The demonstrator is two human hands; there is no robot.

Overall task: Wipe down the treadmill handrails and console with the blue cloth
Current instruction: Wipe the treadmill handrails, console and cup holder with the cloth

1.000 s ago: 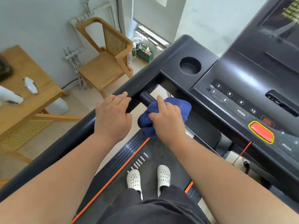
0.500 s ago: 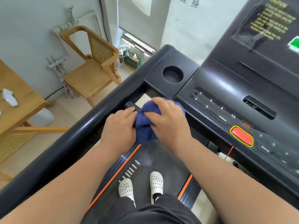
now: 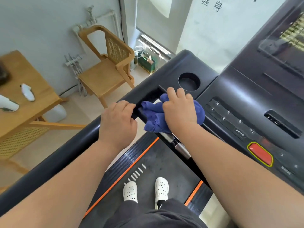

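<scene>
Two hands are at work here, and I read them off the head view, looking down over the treadmill. My right hand (image 3: 180, 111) is closed over the blue cloth (image 3: 154, 118), fingers curled down onto the bunched fabric and pressing it on the short inner grip bar (image 3: 179, 148) where that bar meets the console (image 3: 246, 96), just near of the round cup holder (image 3: 189, 81). My left hand (image 3: 117, 121) is wrapped over the left handrail (image 3: 57, 162), fingers hooked round its inner edge beside the cloth; it holds the rail and nothing else. The cloth looks soft, light and limp: it has crumpled into a wad with loose folds spilling out on the left and near sides, so I judge it will follow the round bar readily but can slip or drag free if I pinch only a corner. I would keep the palm over the middle of the wad with the fingers spread round the bar. The rail and console are hard, smooth, dark plastic, which should let the cloth glide. The button panel (image 3: 230, 119) and the red stop key (image 3: 259, 154) lie just right of the cloth, so a heavy press there could set something off. Most of the console is not yet under the cloth.
</scene>
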